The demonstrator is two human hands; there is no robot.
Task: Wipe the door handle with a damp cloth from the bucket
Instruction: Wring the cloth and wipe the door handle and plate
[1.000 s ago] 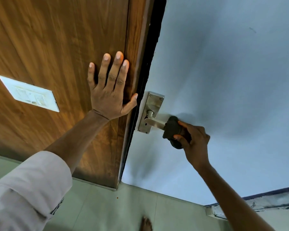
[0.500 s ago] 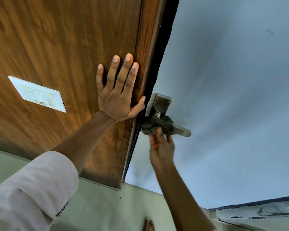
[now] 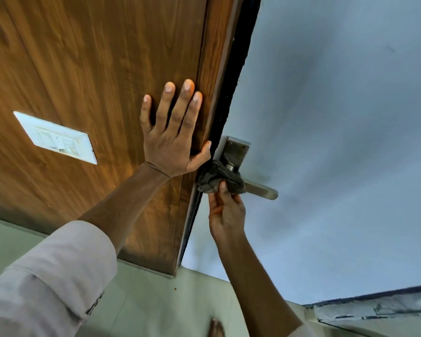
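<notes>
**At the door edge: cloth on the handle's neck**

Leftmost, on the wood-grain panel (image 3: 88, 69), sits a white switch plate (image 3: 56, 137), untouched. Next comes the left hand (image 3: 174, 139), fingers spread wide and palm flat on the panel, gripping nothing; it looks like a brace against the push of wiping. Its thumb lies at the dark door edge (image 3: 229, 98), just beside the cloth.

Then the cloth (image 3: 216, 180): grey, bunched, draped around the base of the door handle (image 3: 258, 189) where the lever meets the metal backplate (image 3: 235, 152). The right hand (image 3: 225, 212) reaches up from below and pinches the cloth closed between thumb and fingers. The lever's outer end sticks out bare to the right, over the pale door face (image 3: 338, 142).

Handling, as a judgement:
- cloth is soft, light and limp, moulds to the lever; best held as a wad wrapped round the metal, not by a corner.
- handle is rigid, smooth metal, likely slick when wet, and probably pivots down under load, so squeeze and slide along it, don't press down.
- bare tip seems still to need a pass.

No bucket is in view.
</notes>
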